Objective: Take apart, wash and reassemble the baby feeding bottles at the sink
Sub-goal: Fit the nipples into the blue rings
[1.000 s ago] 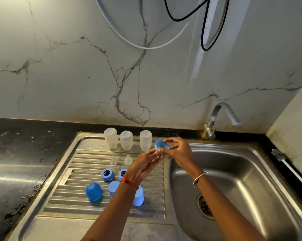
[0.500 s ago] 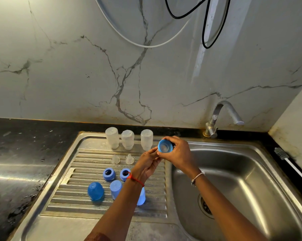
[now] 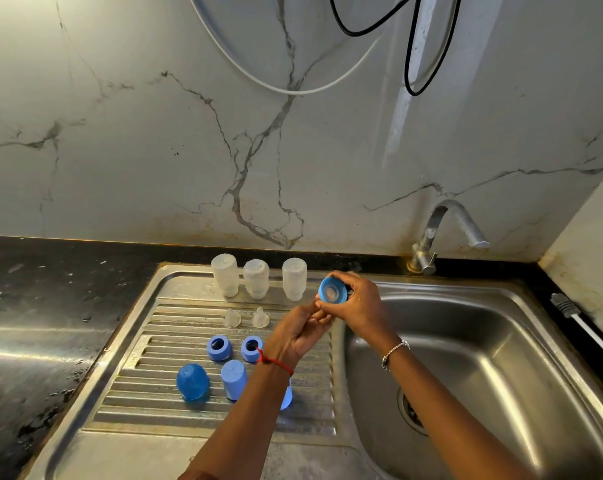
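1. Nearest the camera, the steel drainboard (image 3: 175, 441) has a flat wet apron; the two forearms enter over it, cut off by the lower edge.
2. On the ridged part stand three blue caps: a domed cap (image 3: 192, 381), a taller cap (image 3: 234, 379), and a third cap (image 3: 286, 396) mostly hidden behind the left forearm.
3. Just beyond sit two blue collar rings (image 3: 219, 347); the right one is partly covered by the red thread on the left wrist.
4. Farther back stand two clear teats (image 3: 232, 318), small and hard to make out.
5. The right hand (image 3: 362, 306) grips a blue ring (image 3: 332, 290) between thumb and fingers above the inner edge of the sink basin (image 3: 501, 358), its open side toward the camera; a pale piece, probably a teat, shows inside.
6. The left hand (image 3: 302, 336) has its fingers curled up against the right thumb under the ring; whether they hold anything I cannot tell.
7. Three clear bottles (image 3: 256, 278) stand inverted in a row at the drainboard's back edge.
8. A dark, wet tabletop (image 3: 33, 306) borders the sink; the tap (image 3: 445, 233) rises at the back.
9. Behind is a veined marble wall (image 3: 154, 133) with white and black cables (image 3: 411, 64) looping down, cut off at the top.
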